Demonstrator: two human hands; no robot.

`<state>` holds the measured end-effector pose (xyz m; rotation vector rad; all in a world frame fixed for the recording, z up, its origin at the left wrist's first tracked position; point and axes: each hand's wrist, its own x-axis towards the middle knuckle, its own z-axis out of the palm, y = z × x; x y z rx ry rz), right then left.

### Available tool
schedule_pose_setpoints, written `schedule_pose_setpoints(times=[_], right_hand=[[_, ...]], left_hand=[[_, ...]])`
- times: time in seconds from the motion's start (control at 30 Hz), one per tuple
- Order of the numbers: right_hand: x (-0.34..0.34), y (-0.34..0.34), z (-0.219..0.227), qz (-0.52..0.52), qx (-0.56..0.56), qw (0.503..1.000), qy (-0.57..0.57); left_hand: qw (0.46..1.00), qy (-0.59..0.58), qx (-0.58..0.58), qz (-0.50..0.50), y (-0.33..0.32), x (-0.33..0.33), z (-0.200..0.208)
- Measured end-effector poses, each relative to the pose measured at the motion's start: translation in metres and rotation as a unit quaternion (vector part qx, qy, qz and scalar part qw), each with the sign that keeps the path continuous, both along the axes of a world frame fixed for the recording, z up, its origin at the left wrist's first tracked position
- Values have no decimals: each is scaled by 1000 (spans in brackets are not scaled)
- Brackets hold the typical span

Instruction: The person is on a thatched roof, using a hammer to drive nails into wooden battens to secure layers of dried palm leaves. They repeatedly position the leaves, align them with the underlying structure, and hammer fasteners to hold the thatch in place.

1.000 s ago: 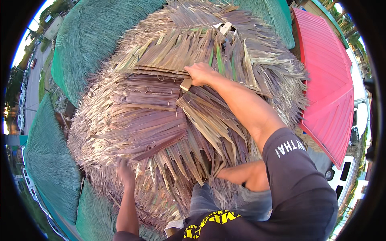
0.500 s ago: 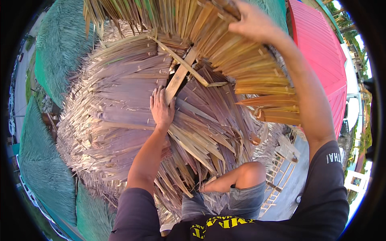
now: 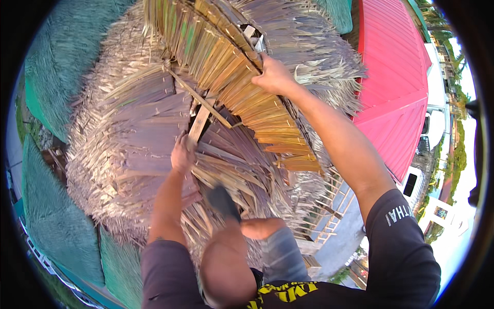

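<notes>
A long panel of brown and green palm thatch (image 3: pixel 242 98) slants across the peak of a round thatched roof (image 3: pixel 118 139). My right hand (image 3: pixel 275 77) is closed around the panel's stiff upper edge, fingers hidden behind it. My left hand (image 3: pixel 181 154) is at the lower end of a flat wooden board (image 3: pixel 201 121), its thumb and fingers closed about it. A thin split stick (image 3: pixel 198 98) crosses over the board. Dark gaps show beside the board. My left foot, in a dark blurred covering (image 3: pixel 223 202), is on the thatch below my hands.
Green-covered roofs (image 3: pixel 59 206) stand to the left. A red metal roof (image 3: pixel 393 77) lies to the right. A bamboo ladder-like frame (image 3: pixel 329 211) shows beyond the thatch's lower right edge, far below. Another opening (image 3: pixel 252 33) sits behind the panel.
The thatch panel and my right hand have moved left and lower, uncovering the far roof side. My left leg has come up into view. My left hand stays by the board.
</notes>
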<state>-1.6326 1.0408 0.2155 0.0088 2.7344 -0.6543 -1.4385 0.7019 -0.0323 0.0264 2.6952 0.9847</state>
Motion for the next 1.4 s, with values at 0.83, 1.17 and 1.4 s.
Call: schedule_pose_setpoints(times=[0.83,1.17,1.4], right_hand=[[100,-131,144,39,-90,985,-139],[146,-158,97,9,-17,999,-43],[145,-133,-39,88,-82,971,-206]], left_hand=[[783,-235,451,357,41,-155,359],[711,-171,545,410,8,-133,261],[672,-259,546,428,-25,-104,122]])
